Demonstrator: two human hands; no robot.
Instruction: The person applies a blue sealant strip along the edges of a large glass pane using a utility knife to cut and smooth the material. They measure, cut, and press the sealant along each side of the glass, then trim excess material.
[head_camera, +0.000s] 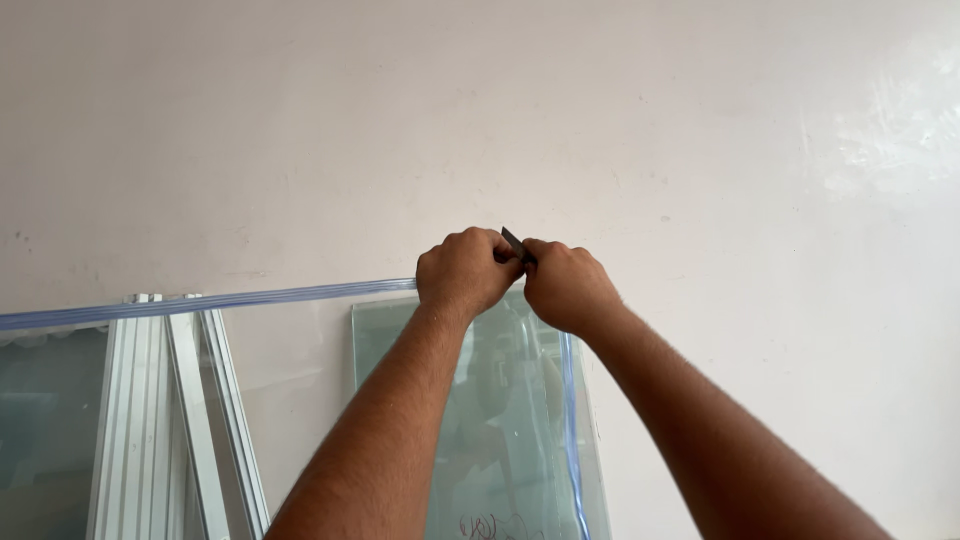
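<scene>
Fingers (500, 255) around dark strip (514, 242) — glass corner

Head camera looks level, probably slightly downward, close at the wall (600, 120).

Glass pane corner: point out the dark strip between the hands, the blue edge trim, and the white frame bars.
dark strip (513, 241), head view, its tip above the knuckles.
blue edge trim (200, 301), head view, top run.
white frame bars (135, 420), head view, mid-length.

A plain off-white plastered wall (700, 120), brightly lit, with white aluminium frame sections (150, 420) leaning against it.
</scene>
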